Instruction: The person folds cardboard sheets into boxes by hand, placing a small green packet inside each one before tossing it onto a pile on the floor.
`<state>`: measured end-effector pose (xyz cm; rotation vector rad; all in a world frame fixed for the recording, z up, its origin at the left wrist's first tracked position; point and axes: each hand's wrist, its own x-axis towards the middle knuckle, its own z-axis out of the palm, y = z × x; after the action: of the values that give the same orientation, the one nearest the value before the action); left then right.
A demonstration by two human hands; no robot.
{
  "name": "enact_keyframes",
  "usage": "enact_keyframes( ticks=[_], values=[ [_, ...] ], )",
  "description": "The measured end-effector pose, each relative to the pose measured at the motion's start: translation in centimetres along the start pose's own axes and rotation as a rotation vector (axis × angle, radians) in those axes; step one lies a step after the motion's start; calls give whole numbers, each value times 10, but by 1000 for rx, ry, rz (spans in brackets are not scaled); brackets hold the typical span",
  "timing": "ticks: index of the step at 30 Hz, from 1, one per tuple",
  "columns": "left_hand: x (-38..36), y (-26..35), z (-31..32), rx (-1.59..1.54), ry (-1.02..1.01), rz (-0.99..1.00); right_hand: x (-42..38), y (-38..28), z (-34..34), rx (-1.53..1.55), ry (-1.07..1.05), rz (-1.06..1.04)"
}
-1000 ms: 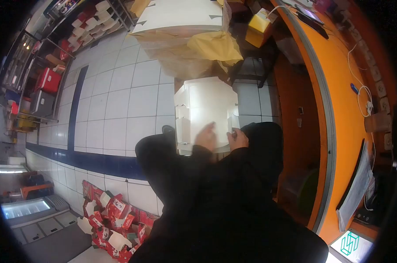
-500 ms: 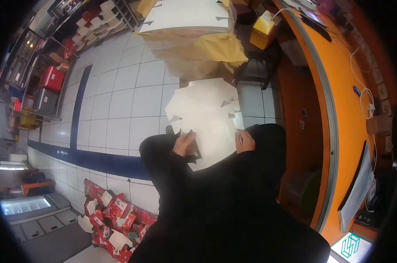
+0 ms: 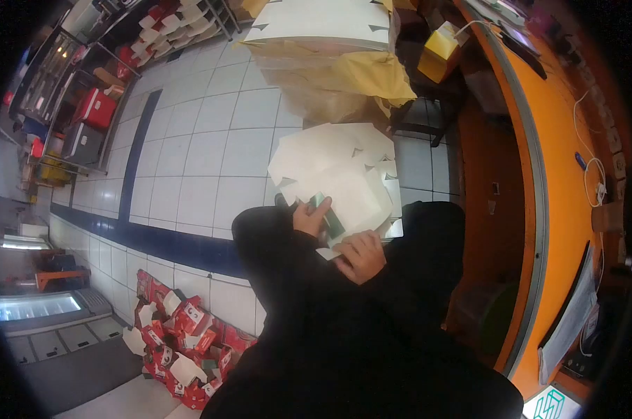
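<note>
A white cardboard box blank with slits and cut corners lies across my lap, its near part partly folded up. A narrow dark green face shows along the raised panel on the left. My left hand is closed on this left panel, the thumb on top. Bent over the near edge of the blank, my right hand presses the cardboard with its fingers together. A small white flap sticks out left of the right fingers. More white card shows beneath the blank on the right.
A stack of flat white blanks stands ahead in torn brown wrapping. Folded red boxes are heaped at lower left. An orange counter runs along the right. Metal shelving stands left, and a yellow box sits ahead right.
My right hand has moved from the blank's right edge leftward to its near edge. The left panel is now folded up, showing green. The view has shifted slightly.
</note>
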<state>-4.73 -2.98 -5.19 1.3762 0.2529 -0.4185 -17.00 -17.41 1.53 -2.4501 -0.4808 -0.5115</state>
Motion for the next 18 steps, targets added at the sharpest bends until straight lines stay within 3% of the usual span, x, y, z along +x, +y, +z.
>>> enact_keyframes(
  ticks=[4, 5, 6, 9, 18],
  values=[
    [-12, -1, 15, -69, -3, 131, -1, 2, 12, 22, 122, 135],
    [-13, 0, 17, -60, -8, 173, 1, -3, 13, 67, 203, 263],
    [-6, -12, 14, -8, -13, 177, 3, -6, 14, 111, 282, 390],
    [-20, -2, 23, -83, -46, 62, 4, -7, 20, 73, 325, 503],
    [-11, -22, 21, -69, 13, 122, 4, -10, 21, 85, 365, 632]
  ],
)
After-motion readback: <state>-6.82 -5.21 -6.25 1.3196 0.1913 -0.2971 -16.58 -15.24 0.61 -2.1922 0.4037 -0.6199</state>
